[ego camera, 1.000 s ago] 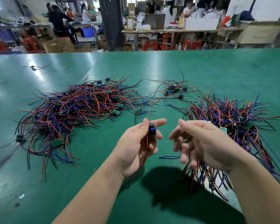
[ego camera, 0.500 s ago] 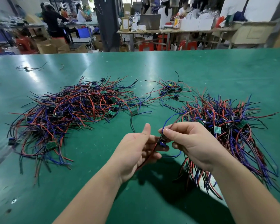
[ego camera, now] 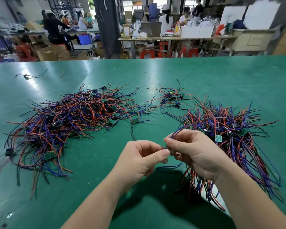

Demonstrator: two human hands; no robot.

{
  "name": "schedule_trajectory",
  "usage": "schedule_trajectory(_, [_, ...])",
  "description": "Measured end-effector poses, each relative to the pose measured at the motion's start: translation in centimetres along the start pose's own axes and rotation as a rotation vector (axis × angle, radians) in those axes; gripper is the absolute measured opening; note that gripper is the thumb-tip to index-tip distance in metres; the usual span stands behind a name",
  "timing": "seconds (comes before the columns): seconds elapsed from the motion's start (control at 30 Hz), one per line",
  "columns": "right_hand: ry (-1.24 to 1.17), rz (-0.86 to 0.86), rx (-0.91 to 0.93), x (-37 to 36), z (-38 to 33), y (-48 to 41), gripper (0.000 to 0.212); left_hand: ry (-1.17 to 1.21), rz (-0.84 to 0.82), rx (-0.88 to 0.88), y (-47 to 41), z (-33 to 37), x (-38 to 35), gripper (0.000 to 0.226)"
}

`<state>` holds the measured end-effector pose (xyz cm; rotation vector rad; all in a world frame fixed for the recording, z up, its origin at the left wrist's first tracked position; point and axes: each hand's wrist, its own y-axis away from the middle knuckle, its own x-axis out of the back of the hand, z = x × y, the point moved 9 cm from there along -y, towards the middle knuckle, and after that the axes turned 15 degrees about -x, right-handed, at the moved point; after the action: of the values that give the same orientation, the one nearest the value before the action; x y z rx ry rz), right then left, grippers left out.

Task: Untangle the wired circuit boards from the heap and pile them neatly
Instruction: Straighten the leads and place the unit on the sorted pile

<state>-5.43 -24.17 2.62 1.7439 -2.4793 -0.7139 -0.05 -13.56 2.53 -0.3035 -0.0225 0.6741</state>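
A big tangled heap (ego camera: pixel 69 123) of small green circuit boards with red, blue and black wires lies at the left of the green table (ego camera: pixel 205 76). At the right, a neater pile (ego camera: pixel 234 141) has its wires fanned out. Both hands meet above the table's front middle. My left hand (ego camera: pixel 139 159) pinches one small wired board (ego camera: pixel 166 147), mostly hidden between the fingertips. My right hand (ego camera: pixel 193 151) pinches that board's blue wire (ego camera: pixel 180 129), which arcs up and back over the pile. Another blue wire hangs below the hands.
A small cluster of boards and wires (ego camera: pixel 170 98) lies behind the two piles. One loose board (ego camera: pixel 135 120) with black wires sits just right of the heap. A stray wired piece (ego camera: pixel 26 76) lies far left. People work at benches beyond the table's far edge.
My hands were apart, the left holding up the board. The right hand has closed in and taken the blue wire, and both hands now meet at the board.
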Motion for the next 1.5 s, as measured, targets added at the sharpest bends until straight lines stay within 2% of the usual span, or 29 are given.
schedule_trajectory(0.1, [-0.043, 0.096, 0.056, 1.5, -1.3, 0.4, 0.008, -0.017, -0.059, 0.036, 0.0, -0.3, -0.3, 0.018])
schedule_trajectory(0.2, [-0.187, 0.257, 0.117, 5.2, -2.9, 1.1, 0.018, -0.057, -0.153, 0.112, 0.4, -1.1, -0.7, 0.012])
schedule_trajectory(0.3, [-0.247, 0.367, 0.207, 7.5, -4.1, 1.9, 0.009, -0.068, -0.237, 0.159, 0.8, -1.6, -1.2, 0.008])
schedule_trajectory(0.37, [-0.254, 0.399, 0.236, 7.8, -4.1, 2.0, 0.013, -0.073, -0.294, 0.172, 1.0, -1.6, -1.6, 0.001])
schedule_trajectory(0.47, [-0.269, 0.415, 0.255, 7.9, -3.8, 2.0, 0.019, -0.040, -0.357, 0.214, 1.4, -1.8, -2.2, 0.016])
schedule_trajectory(0.53, [-0.294, 0.433, 0.265, 8.2, -3.8, 2.1, 0.021, -0.007, -0.402, 0.232, 1.6, -1.8, -2.6, 0.017])
schedule_trajectory(0.7, [-0.482, 0.528, 0.326, 10.4, -3.7, 2.8, 0.022, 0.156, -0.434, 0.212, 2.0, -1.0, -2.5, 0.015])
schedule_trajectory(0.77, [-0.490, 0.514, 0.305, 10.4, -3.6, 2.7, 0.020, 0.211, -0.367, 0.132, 1.4, -0.2, -1.7, 0.015])
schedule_trajectory(0.87, [-0.241, 0.381, 0.170, 7.3, -2.9, 1.3, 0.009, 0.472, -0.130, 0.046, 0.1, 0.6, -0.3, 0.035])
schedule_trajectory(0.97, [0.062, 0.142, 0.146, 2.2, -1.6, 0.2, 0.023, 0.706, 0.043, 0.043, -0.3, 0.5, 0.4, 0.040])
schedule_trajectory(1.03, [0.156, 0.012, 0.203, -0.7, -1.1, 0.1, 0.030, 0.789, 0.099, 0.074, -0.2, 0.2, 0.3, 0.042])
schedule_trajectory(1.13, [0.112, -0.046, 0.325, -2.4, -1.4, 0.4, 0.031, 0.704, 0.168, 0.093, -0.1, -0.4, 0.1, 0.034])
schedule_trajectory(1.23, [-0.005, -0.034, 0.345, -2.4, -1.3, 0.3, 0.025, 0.567, 0.244, 0.038, -0.1, -0.4, 0.5, 0.016])
schedule_trajectory(1.33, [-0.146, -0.003, 0.268, -1.7, -0.6, -0.3, 0.018, 0.413, 0.290, -0.039, 0.0, -0.2, 1.2, 0.028])
schedule_trajectory(1.4, [-0.257, -0.039, 0.208, -1.5, -0.2, -0.6, 0.009, 0.314, 0.331, -0.098, 0.0, 0.1, 1.6, 0.028])
schedule_trajectory(1.5, [-0.259, -0.154, 0.153, -2.7, 0.4, -0.6, 0.015, 0.268, 0.423, -0.155, 0.1, 0.4, 2.2, 0.028])
